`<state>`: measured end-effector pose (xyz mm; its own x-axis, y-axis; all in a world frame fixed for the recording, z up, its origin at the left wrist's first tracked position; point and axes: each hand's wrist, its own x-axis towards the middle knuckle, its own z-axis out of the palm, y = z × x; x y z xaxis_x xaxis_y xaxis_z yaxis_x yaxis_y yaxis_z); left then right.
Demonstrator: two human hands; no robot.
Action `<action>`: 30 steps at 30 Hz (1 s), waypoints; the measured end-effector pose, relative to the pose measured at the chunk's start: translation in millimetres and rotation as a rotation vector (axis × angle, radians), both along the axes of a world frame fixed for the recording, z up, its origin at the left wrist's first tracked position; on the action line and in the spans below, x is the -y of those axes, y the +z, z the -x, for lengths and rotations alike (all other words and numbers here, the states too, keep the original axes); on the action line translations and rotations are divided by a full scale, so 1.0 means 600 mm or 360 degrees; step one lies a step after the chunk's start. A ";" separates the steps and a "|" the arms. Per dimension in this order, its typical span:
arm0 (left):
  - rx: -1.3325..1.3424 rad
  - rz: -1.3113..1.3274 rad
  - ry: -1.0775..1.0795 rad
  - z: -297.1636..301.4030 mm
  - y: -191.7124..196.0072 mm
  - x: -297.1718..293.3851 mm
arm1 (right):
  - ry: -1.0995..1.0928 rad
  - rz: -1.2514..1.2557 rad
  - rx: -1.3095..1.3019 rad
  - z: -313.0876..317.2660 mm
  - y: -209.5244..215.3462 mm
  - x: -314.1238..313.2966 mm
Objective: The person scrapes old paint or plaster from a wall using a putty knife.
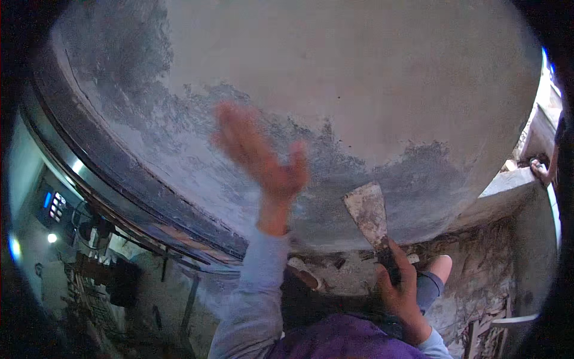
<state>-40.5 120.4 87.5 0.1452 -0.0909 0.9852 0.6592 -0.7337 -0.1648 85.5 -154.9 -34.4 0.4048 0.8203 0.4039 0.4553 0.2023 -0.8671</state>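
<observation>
My left hand [260, 149] is raised in front of a plastered wall [359, 66], its fingers stretched out and thumb apart; motion blurs it a little. Nothing is in it, and whether it touches the wall I cannot tell. My right hand [400, 284], lower and to the right, is wrapped round the dark handle of a putty knife [368, 212]. Its broad blade points up, smeared with pale dried material. Dark grey rough patches [221, 140] run across the lower and left parts of the wall, while the upper part looks smooth and paler.
A dark frame edge [119, 158] curves along the wall's left side. Beyond it, a dim room holds a panel with lit spots [57, 206] and cluttered dark objects. Rough, worn masonry [478, 263] lies at lower right. At the far right a ledge [508, 182] borders a bright opening.
</observation>
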 end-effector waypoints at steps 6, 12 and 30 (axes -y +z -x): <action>-0.0197 0.0148 0.0259 0.008 -0.189 -0.085 | 0.0070 0.0119 -0.0155 0.009 0.009 0.032; 0.0668 0.1188 0.0423 0.216 -0.432 -0.005 | 0.0033 0.0138 -0.0177 0.007 0.021 -0.014; -0.0353 0.0607 -0.0389 -0.066 -0.142 0.122 | 0.0255 -0.0306 -0.0136 0.029 0.072 -0.132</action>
